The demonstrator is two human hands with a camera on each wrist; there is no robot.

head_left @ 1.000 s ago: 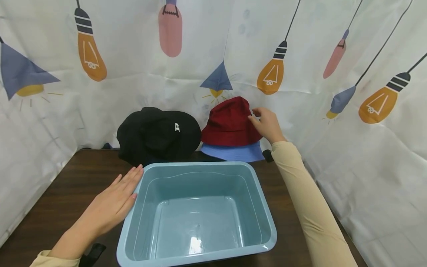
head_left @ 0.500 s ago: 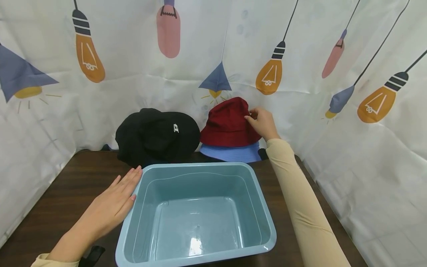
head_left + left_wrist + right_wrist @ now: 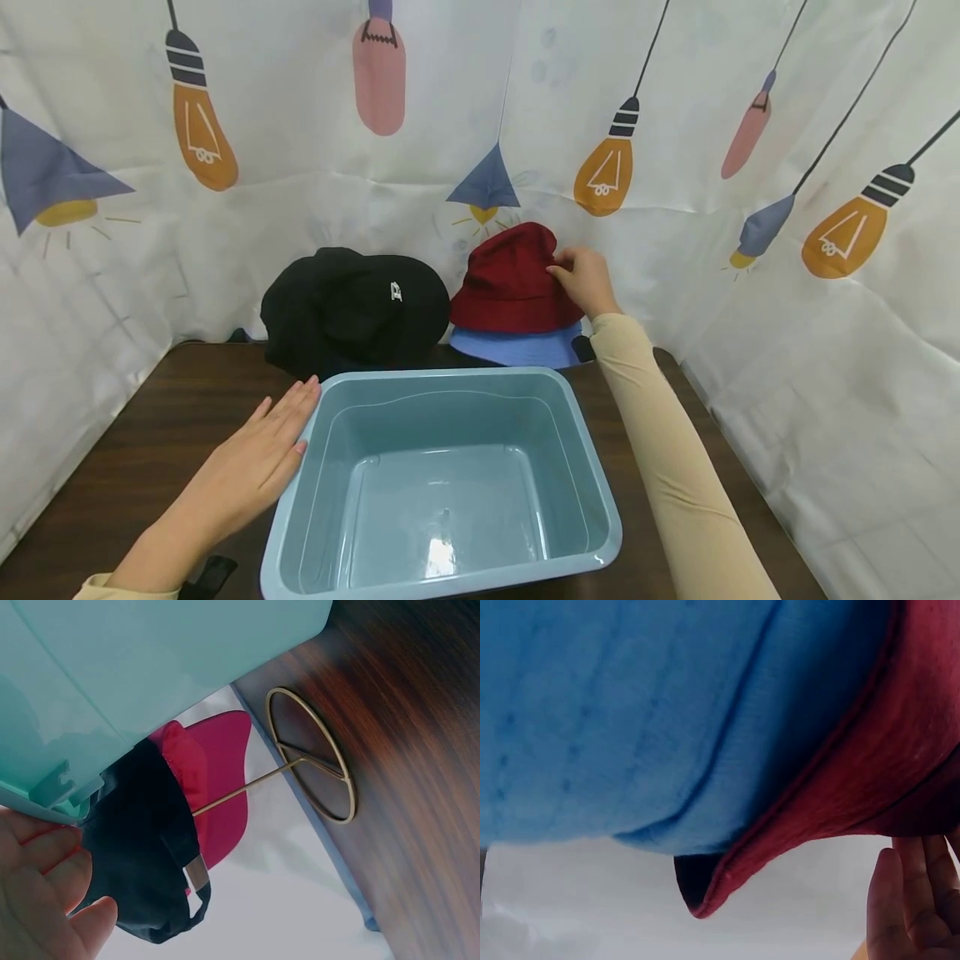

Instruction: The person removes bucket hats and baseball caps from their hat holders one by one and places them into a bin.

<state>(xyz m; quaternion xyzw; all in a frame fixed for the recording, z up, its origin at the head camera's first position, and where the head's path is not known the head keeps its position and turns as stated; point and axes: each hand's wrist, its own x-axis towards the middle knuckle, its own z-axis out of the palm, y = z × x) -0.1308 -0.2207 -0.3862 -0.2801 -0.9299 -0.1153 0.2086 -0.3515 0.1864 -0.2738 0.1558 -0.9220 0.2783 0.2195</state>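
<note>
In the head view, my right hand (image 3: 587, 279) is at the right side of a red bucket hat (image 3: 517, 287), thumb and fingertips pinching the crown. The right wrist view shows those fingers (image 3: 922, 900) against the underside of the red cloth. Under the red hat sits a light blue hat (image 3: 517, 346), its brim showing. My left hand (image 3: 247, 462) lies with straight fingers along the left rim of a blue-green plastic tub (image 3: 450, 379); in the left wrist view its fingers (image 3: 56, 859) touch the tub's edge.
Left of the red hat stands a black cap (image 3: 352, 304) with a small white emblem. The left wrist view shows a pink-brimmed cap (image 3: 229, 772) and a wire stand (image 3: 349, 780) by the dark wooden table (image 3: 420, 787). A patterned curtain (image 3: 300, 125) encloses the back.
My right hand has moved slightly left onto the red bucket hat, its thumb and fingertips closing on the crown. The left hand stays on the tub's rim.
</note>
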